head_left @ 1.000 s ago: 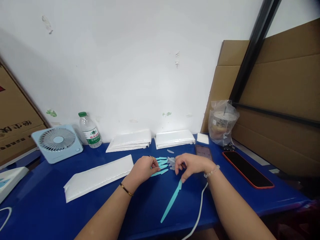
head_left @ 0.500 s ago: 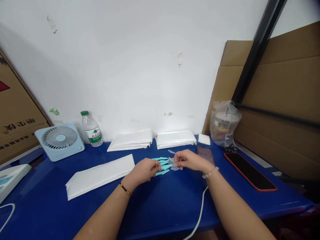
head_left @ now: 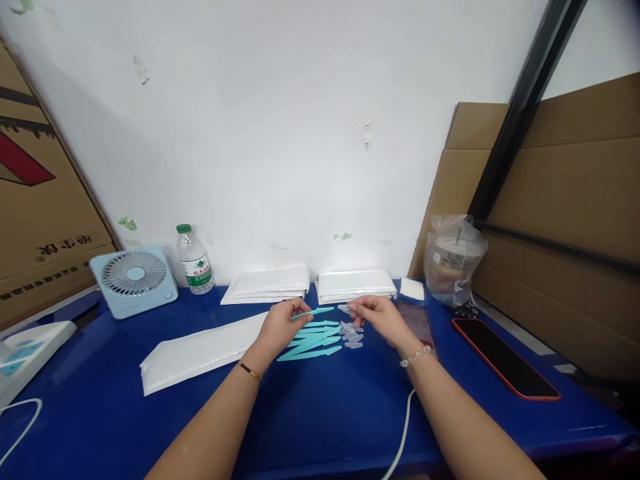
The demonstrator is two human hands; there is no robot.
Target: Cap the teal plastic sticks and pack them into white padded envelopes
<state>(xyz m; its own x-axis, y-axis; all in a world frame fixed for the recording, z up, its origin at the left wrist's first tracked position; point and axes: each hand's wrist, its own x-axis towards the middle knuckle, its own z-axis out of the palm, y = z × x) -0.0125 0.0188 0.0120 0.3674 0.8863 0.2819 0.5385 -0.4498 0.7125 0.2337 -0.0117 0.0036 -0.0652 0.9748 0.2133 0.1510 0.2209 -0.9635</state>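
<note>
My left hand [head_left: 281,325] pinches a thin teal plastic knife [head_left: 315,311] and holds it level just above the blue table [head_left: 320,413], its tip pointing right. My right hand [head_left: 376,315] pinches a small clear plastic cap [head_left: 344,308] right by that tip. Below both hands lies a pile of several teal knives [head_left: 311,337], with several loose clear caps [head_left: 352,335] next to it on the right.
A white padded envelope [head_left: 200,352] lies to the left, two stacks of envelopes [head_left: 310,283] by the wall. A fan [head_left: 134,281], water bottle [head_left: 194,262], bagged drink cup [head_left: 454,259], two phones [head_left: 505,359], white cable [head_left: 400,433] and cardboard [head_left: 560,220] surround the work spot.
The long teal knife near the table's front was laid with the pile. My left hand has lifted one knife and my right hand has picked up a clear cap. The view tilted up slightly.
</note>
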